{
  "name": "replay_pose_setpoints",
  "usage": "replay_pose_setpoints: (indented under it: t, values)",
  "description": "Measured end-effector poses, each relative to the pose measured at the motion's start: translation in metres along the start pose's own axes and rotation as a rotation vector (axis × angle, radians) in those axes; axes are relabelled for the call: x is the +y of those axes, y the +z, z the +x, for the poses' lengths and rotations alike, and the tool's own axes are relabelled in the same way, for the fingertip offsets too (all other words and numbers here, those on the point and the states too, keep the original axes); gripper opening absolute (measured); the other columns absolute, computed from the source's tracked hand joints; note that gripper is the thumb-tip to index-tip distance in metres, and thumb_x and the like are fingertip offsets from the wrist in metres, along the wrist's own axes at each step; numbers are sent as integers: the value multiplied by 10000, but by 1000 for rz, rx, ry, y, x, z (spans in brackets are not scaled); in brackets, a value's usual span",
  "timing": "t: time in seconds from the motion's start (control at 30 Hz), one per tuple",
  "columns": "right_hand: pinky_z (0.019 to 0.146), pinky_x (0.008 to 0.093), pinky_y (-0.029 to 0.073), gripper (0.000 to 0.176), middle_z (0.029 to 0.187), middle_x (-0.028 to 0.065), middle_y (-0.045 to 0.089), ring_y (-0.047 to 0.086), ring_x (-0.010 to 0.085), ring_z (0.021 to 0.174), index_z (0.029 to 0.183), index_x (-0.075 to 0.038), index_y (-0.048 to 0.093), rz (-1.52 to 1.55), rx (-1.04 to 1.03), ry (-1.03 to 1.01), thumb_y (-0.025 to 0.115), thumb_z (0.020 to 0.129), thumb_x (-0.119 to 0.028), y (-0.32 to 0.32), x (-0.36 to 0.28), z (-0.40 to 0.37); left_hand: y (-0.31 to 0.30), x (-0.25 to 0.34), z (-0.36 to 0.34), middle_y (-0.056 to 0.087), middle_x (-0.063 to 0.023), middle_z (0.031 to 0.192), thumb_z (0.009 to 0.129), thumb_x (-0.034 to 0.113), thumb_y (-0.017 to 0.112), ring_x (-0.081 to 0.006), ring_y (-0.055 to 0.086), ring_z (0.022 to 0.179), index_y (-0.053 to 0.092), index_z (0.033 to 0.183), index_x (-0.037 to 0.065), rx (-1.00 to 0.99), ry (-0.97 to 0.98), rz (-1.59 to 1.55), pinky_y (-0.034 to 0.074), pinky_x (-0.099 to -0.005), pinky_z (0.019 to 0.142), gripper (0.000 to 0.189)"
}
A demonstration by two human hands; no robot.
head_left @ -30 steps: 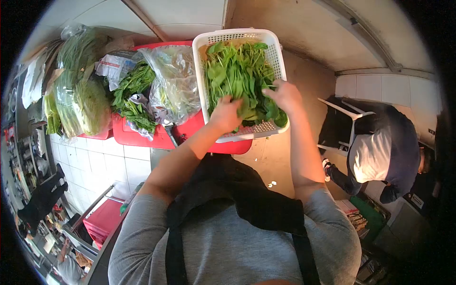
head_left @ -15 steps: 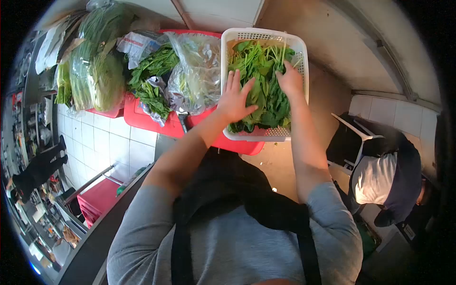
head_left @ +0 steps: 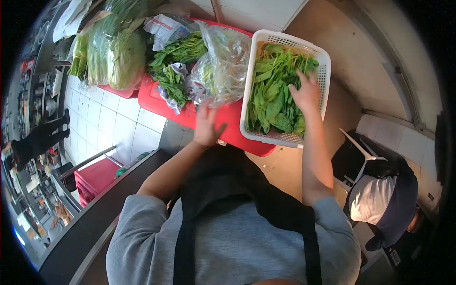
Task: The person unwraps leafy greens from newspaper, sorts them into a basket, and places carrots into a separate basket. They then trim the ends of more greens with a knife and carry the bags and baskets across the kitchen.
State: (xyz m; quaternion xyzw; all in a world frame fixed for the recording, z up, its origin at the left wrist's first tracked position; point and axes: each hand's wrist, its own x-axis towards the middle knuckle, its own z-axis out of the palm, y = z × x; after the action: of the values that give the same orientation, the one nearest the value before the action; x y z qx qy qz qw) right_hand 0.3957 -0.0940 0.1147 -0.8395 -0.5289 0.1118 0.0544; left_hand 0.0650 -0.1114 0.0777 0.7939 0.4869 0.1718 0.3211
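A white perforated basket [head_left: 325, 71] is heaped with leafy greens [head_left: 274, 102]. My right hand [head_left: 306, 95] rests on the right side of the greens, thumb and fingers apart. Over the red lid [head_left: 232, 127], left of the basket, my left hand [head_left: 208, 126] is open, its fingertips blurred by motion. Those fingers point at the near edge of a clear plastic bag [head_left: 232, 64] of vegetables. Whatever lies right under the left fingers is mostly hidden.
More loose greens [head_left: 173, 85] lie on printed wrapping beside the bag. Large bagged bunches [head_left: 126, 57] stand farther left. A seated person [head_left: 380, 199] is at the right, and another person [head_left: 40, 137] stands far left. A dark counter edge [head_left: 104, 209] runs along my left.
My left hand has left the greens and moved left over the red lid, where a dark-handled tool showed before. My right hand stays on the greens. The view has shifted.
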Motion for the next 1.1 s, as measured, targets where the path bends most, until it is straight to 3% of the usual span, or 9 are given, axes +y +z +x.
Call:
replay_pose_setpoints:
  t: [0.1, 0.13, 0.23, 0.3, 0.47, 0.67, 0.9, 1.0, 1.1]
  values:
    - [969, 451, 391, 391, 1218, 157, 531, 495, 344, 1127, 1179, -115, 582, 348, 210, -241, 650, 808, -220, -29, -43, -23, -28, -61, -26, 239, -233, 1426, 632, 186, 809, -437, 276, 1309, 347, 1361, 116, 114, -199, 134, 299, -468, 1072, 865]
    - [915, 418, 419, 318, 1065, 159, 591, 536, 328, 1047, 1096, -88, 602, 520, 145, -243, 660, 799, -186, -34, -69, -37, -40, -76, -31, 209, -246, 1439, 632, 214, 811, -445, 262, 1316, 333, 1370, 126, 125, -294, 133, 290, -470, 1080, 884]
    - [704, 354, 499, 315, 977, 127, 616, 620, 252, 795, 1081, -73, 591, 837, -319, -186, 675, 791, -164, -6, -134, -81, -66, -139, -27, 171, -264, 1455, 646, 283, 810, -445, 243, 1327, 272, 1398, 120, 230, -342, 197, 274, -462, 1087, 939]
    - [773, 374, 501, 394, 1033, 171, 593, 620, 280, 889, 1130, -47, 553, 844, -458, -317, 676, 781, -183, 45, -164, -103, -76, -172, -11, 166, -266, 1458, 655, 306, 804, -446, 232, 1332, 263, 1405, 121, 319, -382, 166, 266, -467, 1088, 944]
    - [877, 461, 460, 818, 1267, 233, 425, 522, 382, 1089, 1374, -114, 316, 372, -575, -41, 753, 702, -274, 148, -236, -132, -100, -199, 43, 154, -267, 1467, 671, 357, 788, -451, 197, 1343, 248, 1422, 124, 311, -187, 135, 245, -489, 1088, 954]
    - [846, 477, 475, 849, 1235, 238, 430, 537, 405, 1043, 1415, -171, 245, 369, -400, 166, 712, 707, -186, 199, -244, -135, -113, -214, 72, 150, -296, 1456, 555, 422, 849, -456, 214, 1335, 145, 1458, 133, 71, -152, 53, 258, -522, 1072, 1181]
    - [756, 471, 488, 677, 1035, 224, 508, 582, 394, 903, 1364, -184, 401, 370, -408, 138, 659, 739, -153, 92, -240, -125, -65, -215, 75, 314, -272, 1298, 475, 256, 910, -420, 395, 1168, 46, 1466, 92, 262, -424, -318, 363, -457, 1003, 1325]
    - [737, 436, 485, 633, 964, 201, 523, 588, 369, 868, 1352, -189, 435, 419, -333, 164, 663, 763, -146, 64, -233, -139, -59, -196, 87, 324, -251, 1273, 499, 189, 893, -401, 400, 1166, 71, 1467, 119, 148, -581, -416, 367, -421, 1001, 1273]
    - [726, 400, 482, 620, 949, 182, 538, 592, 323, 843, 1359, -160, 428, 521, -212, 221, 654, 783, -121, 69, -223, -168, -41, -185, 91, 399, -210, 1223, 553, 152, 846, -354, 440, 1131, 305, 1371, 88, 144, -571, -501, 385, -400, 969, 983]
